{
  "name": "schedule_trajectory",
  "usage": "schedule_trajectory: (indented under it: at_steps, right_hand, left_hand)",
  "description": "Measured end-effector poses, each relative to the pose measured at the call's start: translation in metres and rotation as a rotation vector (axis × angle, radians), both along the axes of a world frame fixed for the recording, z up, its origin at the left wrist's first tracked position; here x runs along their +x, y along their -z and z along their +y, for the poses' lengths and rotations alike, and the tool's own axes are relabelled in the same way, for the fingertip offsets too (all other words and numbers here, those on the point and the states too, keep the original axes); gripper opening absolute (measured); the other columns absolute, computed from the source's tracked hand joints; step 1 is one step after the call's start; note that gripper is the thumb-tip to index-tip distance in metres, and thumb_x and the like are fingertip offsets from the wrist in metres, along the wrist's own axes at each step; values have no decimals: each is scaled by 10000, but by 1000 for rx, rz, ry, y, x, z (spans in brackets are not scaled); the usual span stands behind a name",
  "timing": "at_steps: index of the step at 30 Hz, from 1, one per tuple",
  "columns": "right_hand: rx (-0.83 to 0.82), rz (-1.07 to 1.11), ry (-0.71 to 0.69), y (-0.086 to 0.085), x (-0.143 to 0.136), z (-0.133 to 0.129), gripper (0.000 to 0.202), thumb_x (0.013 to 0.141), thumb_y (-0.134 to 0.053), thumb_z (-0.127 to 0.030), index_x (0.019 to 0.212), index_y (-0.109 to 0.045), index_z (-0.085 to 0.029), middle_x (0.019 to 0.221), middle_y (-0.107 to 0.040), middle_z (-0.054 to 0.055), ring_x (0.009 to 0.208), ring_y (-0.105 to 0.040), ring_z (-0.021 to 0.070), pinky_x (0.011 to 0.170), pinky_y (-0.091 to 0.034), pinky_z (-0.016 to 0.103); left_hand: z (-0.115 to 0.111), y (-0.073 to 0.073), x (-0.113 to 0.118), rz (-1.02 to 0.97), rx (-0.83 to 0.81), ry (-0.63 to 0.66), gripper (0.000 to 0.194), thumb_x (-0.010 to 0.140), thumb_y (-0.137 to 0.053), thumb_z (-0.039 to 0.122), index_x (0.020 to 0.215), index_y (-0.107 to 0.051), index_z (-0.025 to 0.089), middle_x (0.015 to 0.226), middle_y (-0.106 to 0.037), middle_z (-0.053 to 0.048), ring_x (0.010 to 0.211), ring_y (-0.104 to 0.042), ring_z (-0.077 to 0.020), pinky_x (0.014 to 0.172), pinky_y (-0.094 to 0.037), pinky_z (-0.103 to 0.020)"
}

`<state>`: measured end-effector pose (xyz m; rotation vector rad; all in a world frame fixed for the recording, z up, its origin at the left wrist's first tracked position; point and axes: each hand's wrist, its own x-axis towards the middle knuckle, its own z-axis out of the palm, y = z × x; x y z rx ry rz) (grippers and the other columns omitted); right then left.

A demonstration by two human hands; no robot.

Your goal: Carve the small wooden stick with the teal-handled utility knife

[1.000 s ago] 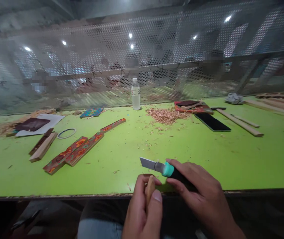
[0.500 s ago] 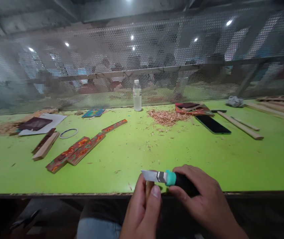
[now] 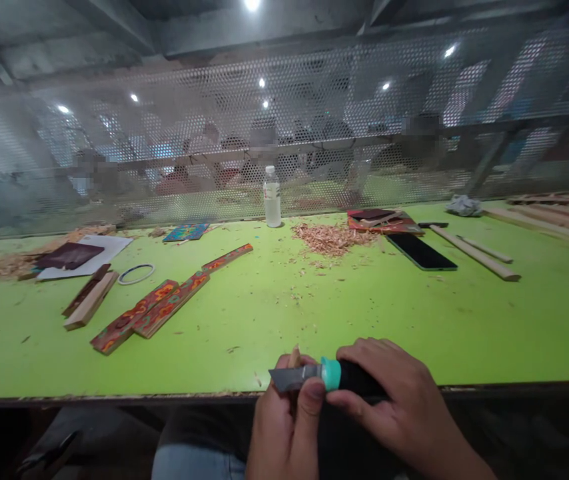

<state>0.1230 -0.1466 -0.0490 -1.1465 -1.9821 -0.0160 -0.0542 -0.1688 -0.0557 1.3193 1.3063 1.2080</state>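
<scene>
My left hand [image 3: 284,420] is closed around a small piece of wood [image 3: 295,357], whose pale tip pokes up above the fingers. The rest of the wood is hidden in the grip. My right hand [image 3: 399,393] grips a utility knife [image 3: 359,380] by its black handle with a turquoise collar. The knife's blade [image 3: 289,378] points left and lies across the wood. My left thumb rests against the blade's near side, close to the collar. Both hands are at the table's front edge.
On the green table [image 3: 264,300] lie painted wooden strips [image 3: 164,307], a white ring [image 3: 136,274], wood shavings [image 3: 327,239], a phone [image 3: 422,251] and a wooden stick [image 3: 474,253]. A water bottle [image 3: 272,199] stands before a perforated metal screen [image 3: 214,133]. Wood pieces [image 3: 544,223] lie far right.
The knife has moved down and slightly left, so its blade now sits lower on the wood and the wood's tip shows above it. The view has tilted up slightly.
</scene>
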Motion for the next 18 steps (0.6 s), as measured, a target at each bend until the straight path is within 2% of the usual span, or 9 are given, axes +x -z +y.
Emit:
schedule_trajectory:
  at_steps: [5, 10, 13, 15, 16, 18]
  right_hand:
    - [24, 25, 17, 6, 0, -1, 417, 968, -578, -638, 971, -634, -224, 777, -662, 10, 692, -574, 199, 643, -396, 312]
    - [59, 30, 45, 11, -3, -1, 406, 961, -603, -624, 992, -634, -221, 782, -665, 15, 703, -577, 205, 669, -392, 322]
    - [99, 43, 80, 12, -6, 1, 384, 971, -603, -601, 996, -630, -219, 778, -671, 14, 708, -586, 205, 686, -400, 322]
    - [112, 61, 127, 12, -9, 1, 353, 980, -609, -573, 999, -629, -220, 799, -690, 18, 726, -609, 205, 706, -410, 320]
    - [113, 72, 150, 12, -10, 1, 341, 981, -614, -563, 1002, -631, -223, 814, -701, 20, 736, -621, 205, 715, -415, 319]
    - [105, 100, 180, 11, -11, 1, 333, 984, -611, -562, 1007, -634, -230, 845, -717, 23, 755, -639, 204, 727, -424, 316]
  left_hand:
    - [-2, 10, 7, 135, 11, -105, 682, 951, -502, 698, 1255, -733, 132, 1314, -725, -189, 1243, -653, -357, 1028, -461, -407]
    - [-2, 3, 10, 163, 40, -131, 697, 948, -443, 744, 1120, -762, 149, 1180, -772, -199, 1110, -696, -366, 929, -479, -402]
    - [0, -4, 10, 137, 31, -113, 614, 943, -470, 739, 870, -718, 183, 835, -756, -113, 811, -685, -282, 737, -460, -330]
    - [2, -8, 9, 90, 11, -90, 591, 941, -484, 737, 714, -606, 204, 644, -613, -26, 645, -575, -205, 629, -391, -288]
    - [3, -10, 9, 57, 4, -80, 592, 937, -491, 741, 686, -561, 209, 615, -550, 1, 620, -526, -182, 609, -367, -277]
    - [5, -13, 8, -31, 1, -48, 589, 913, -525, 752, 706, -556, 202, 644, -520, 12, 652, -497, -170, 623, -375, -262]
